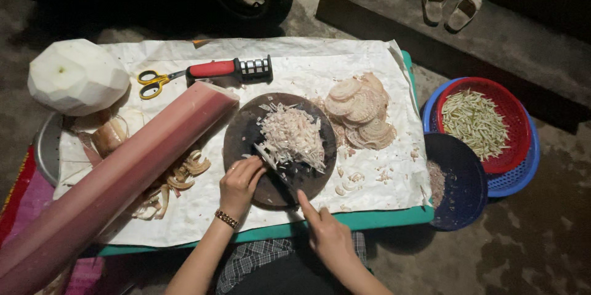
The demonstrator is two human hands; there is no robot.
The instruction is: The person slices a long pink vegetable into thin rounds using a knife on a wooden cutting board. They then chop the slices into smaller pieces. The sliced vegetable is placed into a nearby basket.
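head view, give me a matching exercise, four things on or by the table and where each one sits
Things:
1. scissors
2. red basket
3. round slices
4. peeled white vegetable

Places:
A. far left edge of the table
B. on the paper, just right of the round chopping board
C. off the table, on the ground to the right, set inside a blue basket
D. on the paper, left of the red-handled tool

Pairs: 1-D, 2-C, 3-B, 4-A
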